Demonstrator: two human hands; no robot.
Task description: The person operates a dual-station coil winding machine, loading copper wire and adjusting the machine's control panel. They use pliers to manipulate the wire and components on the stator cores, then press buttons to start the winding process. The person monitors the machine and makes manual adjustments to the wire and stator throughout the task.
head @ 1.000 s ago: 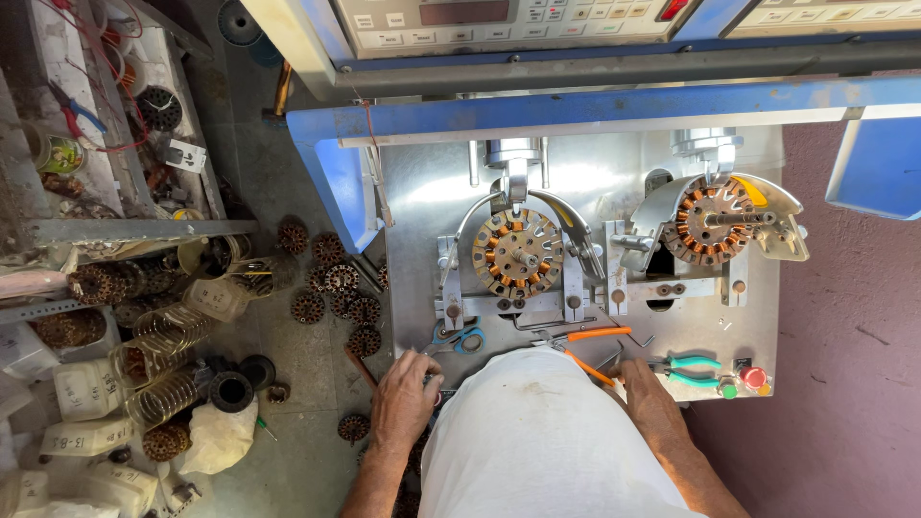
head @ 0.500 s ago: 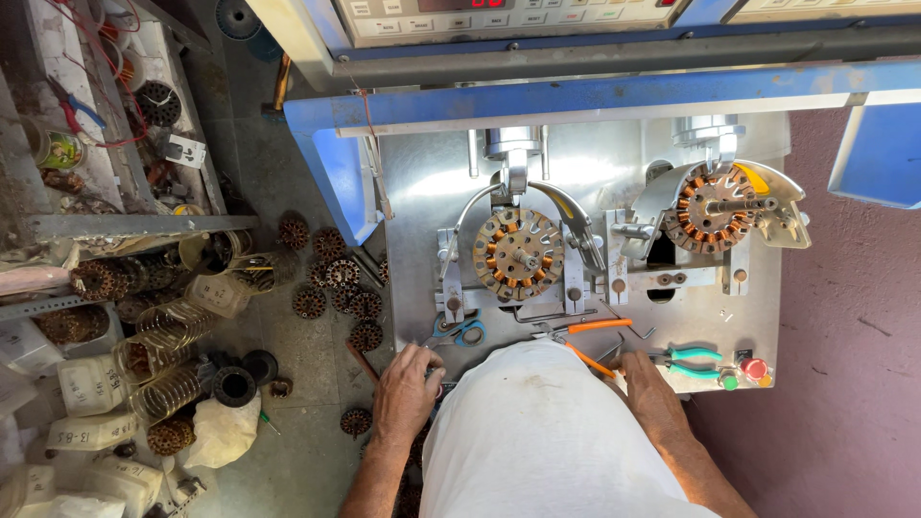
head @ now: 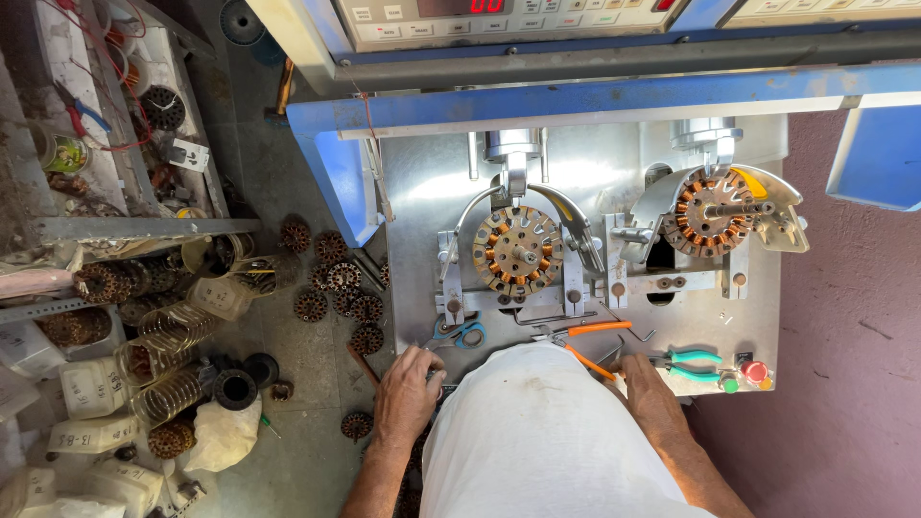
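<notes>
Head view shows both hands at the near edge of the metal bench [head: 422,192]. The left hand [head: 408,391] rests with curled fingers on the edge, beside blue-handled scissors [head: 462,334]; I cannot tell if it holds anything. The right hand [head: 650,393] lies near orange-handled pliers [head: 587,338] and green-handled pliers [head: 686,363], seemingly empty. Tools lie close for easy reach. Two wound stators, the left stator [head: 518,249] and the right stator [head: 712,211], sit clamped in the machine.

Motor-winding workshop: winding machine [head: 595,240], loose stators [head: 336,288].
</notes>
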